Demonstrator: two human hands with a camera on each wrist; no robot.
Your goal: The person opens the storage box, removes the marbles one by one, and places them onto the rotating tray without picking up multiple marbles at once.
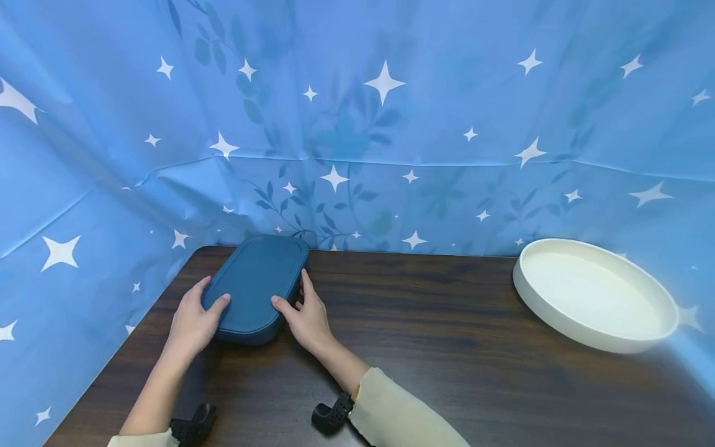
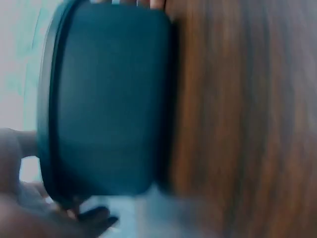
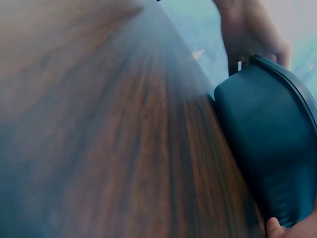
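Observation:
A dark blue lidded box (image 1: pixel 259 282) with rounded corners is at the far left of the table, angled away from me. My left hand (image 1: pixel 192 323) grips its left side, thumb over the lid's edge. On the opposite side my right hand (image 1: pixel 309 320) holds it, the thumb on the lid and the fingers along the wall. The left wrist view shows the box's near end wall (image 2: pixel 109 99), blurred. From the right wrist, the side wall (image 3: pixel 270 134) appears close over the tabletop, with fingertips (image 3: pixel 273 228) at its lower edge.
A large round cream tray (image 1: pixel 598 292) with a low rim stands at the table's right back. Dark wood grain covers the table (image 1: pixel 424 347). Behind and to the left hangs a blue curtain (image 1: pixel 391 124) with white stars, close to the table's back edge.

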